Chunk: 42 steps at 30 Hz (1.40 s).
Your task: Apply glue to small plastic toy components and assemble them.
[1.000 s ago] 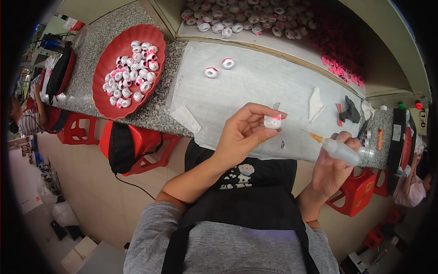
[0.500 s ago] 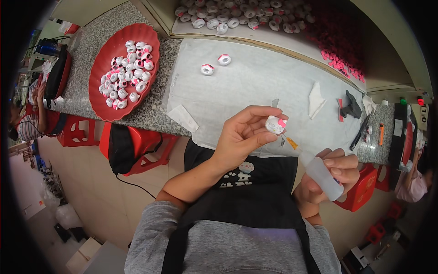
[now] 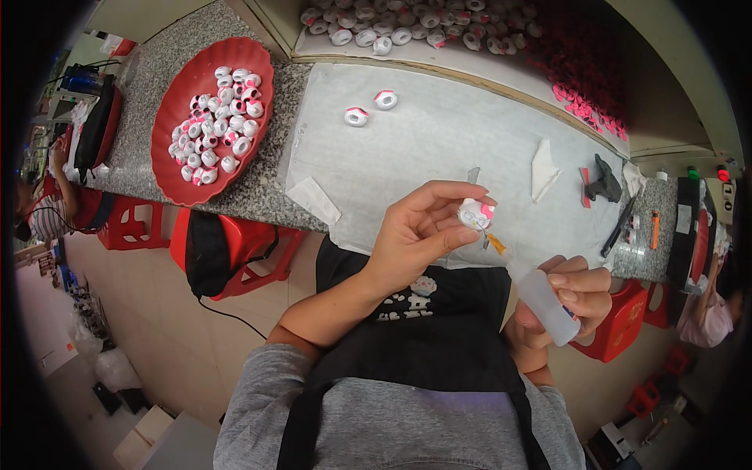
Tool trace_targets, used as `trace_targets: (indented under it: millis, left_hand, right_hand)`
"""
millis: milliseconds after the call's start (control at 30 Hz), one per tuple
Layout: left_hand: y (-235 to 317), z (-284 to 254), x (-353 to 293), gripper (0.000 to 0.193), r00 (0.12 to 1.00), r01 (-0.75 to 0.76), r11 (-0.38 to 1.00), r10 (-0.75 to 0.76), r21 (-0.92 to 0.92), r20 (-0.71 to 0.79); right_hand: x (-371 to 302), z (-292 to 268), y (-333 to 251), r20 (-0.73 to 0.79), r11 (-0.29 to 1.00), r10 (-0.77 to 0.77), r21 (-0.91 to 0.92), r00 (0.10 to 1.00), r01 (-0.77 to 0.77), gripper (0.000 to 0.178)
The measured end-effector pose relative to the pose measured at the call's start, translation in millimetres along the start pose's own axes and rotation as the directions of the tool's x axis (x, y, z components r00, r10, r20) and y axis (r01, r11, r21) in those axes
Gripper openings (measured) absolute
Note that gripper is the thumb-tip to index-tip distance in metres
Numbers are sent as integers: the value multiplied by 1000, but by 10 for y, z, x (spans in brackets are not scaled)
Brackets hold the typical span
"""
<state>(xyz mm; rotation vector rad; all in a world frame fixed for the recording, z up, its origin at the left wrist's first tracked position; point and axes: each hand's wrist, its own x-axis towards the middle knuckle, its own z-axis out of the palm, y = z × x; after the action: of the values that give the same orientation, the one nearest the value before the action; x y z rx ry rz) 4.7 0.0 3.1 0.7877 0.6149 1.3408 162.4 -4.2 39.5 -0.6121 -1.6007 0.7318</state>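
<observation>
White-and-pink bead (image 3: 475, 213) pinched in my left hand (image 3: 419, 235) fingers, held up off the near edge of the surface (image 3: 439, 149); squeeze bottle (image 3: 540, 301) gripped in my right hand (image 3: 576, 294), orange nozzle slanting up-left toward bead, just beside it, not touching

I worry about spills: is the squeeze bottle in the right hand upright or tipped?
Tipped. The squeeze bottle lies slanted in the right hand, its orange nozzle aimed up-left toward the small white-and-pink piece.
</observation>
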Motion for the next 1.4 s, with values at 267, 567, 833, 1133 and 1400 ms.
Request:
trace_targets:
  millis: [267, 567, 833, 1133, 1400]
  left_hand:
    - [-2, -10, 4, 35, 1000, 15, 1000, -15, 8, -17]
    - [3, 1, -1, 36, 1000, 29, 1000, -29, -4, -7]
    - [-8, 10, -2, 36, 999, 52, 998, -52, -19, -6]
    - [-50, -10, -3, 36, 998, -59, 990, 54, 126, 43]
    - [-29, -19, -18, 33, 991, -127, 932, 106, 339, 82]
  right_hand:
    - [-11, 54, 18, -77, 998, -34, -52, 996, 30, 38]
    - [12, 60, 41, -100, 994, -80, -86, 992, 72, 34]
    - [-2, 78, 46, -103, 997, -64, -53, 993, 58, 34]
    - [-16, 83, 46, -96, 997, -50, -64, 994, 44, 35]
    - [-11, 96, 35, -56, 999, -44, -34, 997, 42, 35]
